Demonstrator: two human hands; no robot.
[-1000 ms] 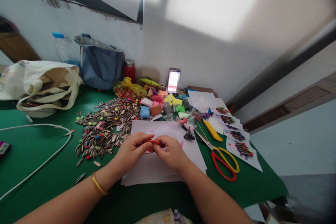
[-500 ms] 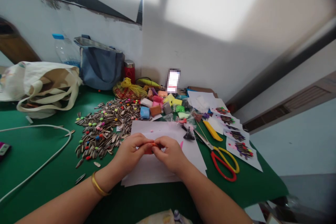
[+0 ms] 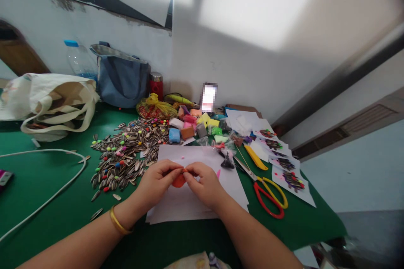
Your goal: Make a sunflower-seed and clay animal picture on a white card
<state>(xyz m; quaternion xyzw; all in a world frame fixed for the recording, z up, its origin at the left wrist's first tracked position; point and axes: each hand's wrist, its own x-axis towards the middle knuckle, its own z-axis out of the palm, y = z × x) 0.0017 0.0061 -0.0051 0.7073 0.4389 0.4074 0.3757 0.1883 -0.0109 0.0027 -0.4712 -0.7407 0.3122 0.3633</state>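
Both hands meet over a stack of white paper (image 3: 202, 208). My left hand (image 3: 160, 180) pinches an orange piece of modelling clay (image 3: 179, 181) between thumb and fingers. From the other side my right hand (image 3: 203, 183) grips the same piece, its fingertips nearly touching the left ones. The clay's lower part shows rounded and flattened below the fingertips; its upper edge is mostly hidden. Beyond the hands lie packets of coloured clay (image 3: 187, 132). A small black clay lump in clear wrap (image 3: 227, 161) rests on the paper's right side.
Sunflower seeds and coloured beads (image 3: 126, 151) are heaped on the left. Scissors (image 3: 268, 195) and a yellow cutter (image 3: 256, 157) lie to the right, beside paper cards with seeds (image 3: 293, 180). Bags (image 3: 121, 77), a bottle (image 3: 78, 59) and a phone (image 3: 208, 97) stand behind. A white cable (image 3: 63, 185) curves at left.
The orange clay has turned in my fingers and shows more of a rounded, flat face below them. Both hands stay in nearly the same place.
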